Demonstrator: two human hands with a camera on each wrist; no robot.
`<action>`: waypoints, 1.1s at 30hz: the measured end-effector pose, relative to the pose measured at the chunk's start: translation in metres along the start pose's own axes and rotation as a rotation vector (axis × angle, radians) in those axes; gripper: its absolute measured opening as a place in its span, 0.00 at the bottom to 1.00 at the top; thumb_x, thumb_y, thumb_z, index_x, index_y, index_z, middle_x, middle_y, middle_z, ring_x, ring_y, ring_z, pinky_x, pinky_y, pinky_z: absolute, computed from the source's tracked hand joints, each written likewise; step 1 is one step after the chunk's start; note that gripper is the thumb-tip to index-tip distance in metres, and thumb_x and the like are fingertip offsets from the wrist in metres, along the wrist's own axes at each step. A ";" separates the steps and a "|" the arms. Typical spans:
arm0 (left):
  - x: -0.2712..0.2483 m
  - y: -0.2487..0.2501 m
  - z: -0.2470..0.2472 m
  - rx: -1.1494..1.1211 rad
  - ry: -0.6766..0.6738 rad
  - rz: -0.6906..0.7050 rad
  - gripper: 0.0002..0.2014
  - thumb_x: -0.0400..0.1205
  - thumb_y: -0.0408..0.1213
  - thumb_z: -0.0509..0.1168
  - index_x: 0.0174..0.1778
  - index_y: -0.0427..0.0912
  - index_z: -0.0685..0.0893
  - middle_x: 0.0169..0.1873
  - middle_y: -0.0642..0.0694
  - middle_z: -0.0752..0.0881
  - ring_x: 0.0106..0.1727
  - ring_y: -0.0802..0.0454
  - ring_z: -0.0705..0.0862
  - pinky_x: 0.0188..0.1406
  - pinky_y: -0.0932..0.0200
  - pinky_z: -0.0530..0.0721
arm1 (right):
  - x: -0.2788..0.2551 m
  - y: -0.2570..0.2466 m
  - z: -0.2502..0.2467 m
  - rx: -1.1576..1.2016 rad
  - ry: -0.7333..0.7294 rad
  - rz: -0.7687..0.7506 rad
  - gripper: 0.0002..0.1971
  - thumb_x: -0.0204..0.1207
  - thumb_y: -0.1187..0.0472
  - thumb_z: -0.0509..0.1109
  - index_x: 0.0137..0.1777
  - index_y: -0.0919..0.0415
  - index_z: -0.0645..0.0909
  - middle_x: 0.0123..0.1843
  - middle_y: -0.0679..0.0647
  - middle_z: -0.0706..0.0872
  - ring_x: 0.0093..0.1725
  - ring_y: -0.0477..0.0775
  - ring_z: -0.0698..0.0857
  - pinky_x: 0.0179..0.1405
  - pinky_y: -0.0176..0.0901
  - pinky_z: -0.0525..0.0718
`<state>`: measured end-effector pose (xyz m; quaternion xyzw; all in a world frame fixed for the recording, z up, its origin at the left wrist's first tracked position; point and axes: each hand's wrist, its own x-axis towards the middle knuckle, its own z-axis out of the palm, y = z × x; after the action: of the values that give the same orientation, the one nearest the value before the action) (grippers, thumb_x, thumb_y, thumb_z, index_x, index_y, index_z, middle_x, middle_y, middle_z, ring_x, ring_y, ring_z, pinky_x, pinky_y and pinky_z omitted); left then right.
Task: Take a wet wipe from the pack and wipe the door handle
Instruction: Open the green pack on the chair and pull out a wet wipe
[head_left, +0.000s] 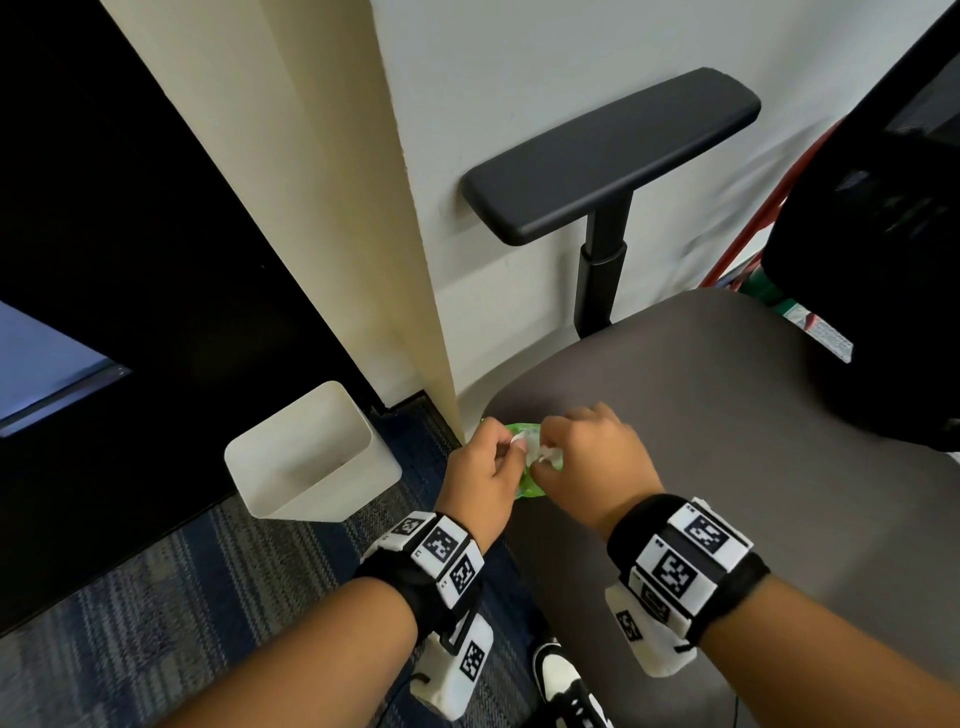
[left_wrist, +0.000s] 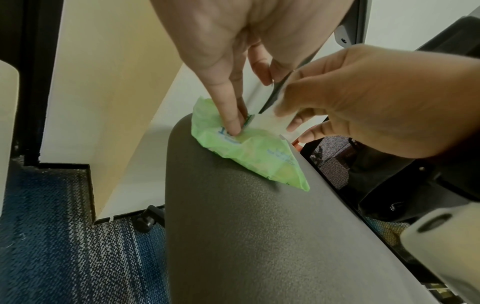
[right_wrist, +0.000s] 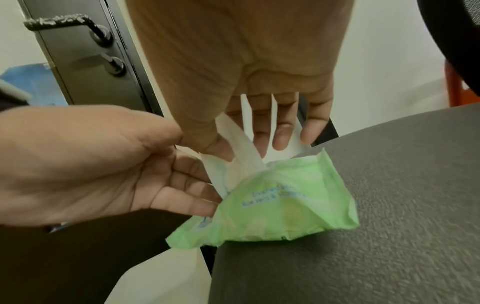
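Note:
A green wet wipe pack (head_left: 530, 487) (left_wrist: 254, 156) (right_wrist: 280, 209) lies on the front left corner of a grey chair seat (head_left: 727, 415). My left hand (head_left: 506, 449) (left_wrist: 233, 123) presses straight fingers down on the pack's left end. My right hand (head_left: 550, 452) (right_wrist: 241, 148) pinches a white wipe (left_wrist: 272, 119) (right_wrist: 221, 176) between thumb and fingers. The wipe stands partly out of the pack's top opening. In the right wrist view, a dark lever door handle (right_wrist: 57, 21) shows on the door at the upper left.
A white bin (head_left: 311, 457) stands on the blue carpet left of the chair, beside a cream wall corner. The black armrest (head_left: 608, 156) and backrest (head_left: 883, 260) rise behind the seat. The dark door (head_left: 130, 234) is at left. A shoe (head_left: 561, 680) is below.

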<state>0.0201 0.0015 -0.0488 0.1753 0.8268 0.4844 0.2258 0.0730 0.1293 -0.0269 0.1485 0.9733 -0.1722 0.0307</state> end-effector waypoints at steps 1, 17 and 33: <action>0.000 -0.002 0.001 -0.017 -0.002 -0.002 0.09 0.84 0.40 0.61 0.44 0.37 0.77 0.37 0.45 0.86 0.39 0.51 0.86 0.39 0.56 0.88 | 0.001 0.000 -0.001 0.007 0.021 0.023 0.09 0.66 0.53 0.69 0.36 0.59 0.81 0.36 0.55 0.82 0.43 0.64 0.80 0.36 0.46 0.70; -0.003 -0.001 0.000 0.029 -0.022 0.025 0.09 0.83 0.39 0.63 0.42 0.37 0.77 0.29 0.44 0.82 0.31 0.49 0.82 0.31 0.61 0.80 | 0.016 0.001 -0.012 0.689 -0.069 0.524 0.10 0.72 0.62 0.66 0.30 0.56 0.80 0.28 0.55 0.81 0.35 0.61 0.84 0.39 0.50 0.85; -0.002 -0.005 0.002 0.038 -0.019 0.066 0.08 0.83 0.38 0.63 0.40 0.39 0.77 0.33 0.39 0.86 0.35 0.46 0.84 0.34 0.53 0.81 | 0.013 0.008 -0.043 1.030 -0.367 0.587 0.13 0.73 0.63 0.65 0.27 0.54 0.78 0.35 0.56 0.79 0.38 0.57 0.80 0.38 0.48 0.78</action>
<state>0.0221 -0.0005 -0.0535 0.2113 0.8275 0.4740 0.2142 0.0630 0.1552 0.0090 0.3738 0.6625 -0.6270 0.1681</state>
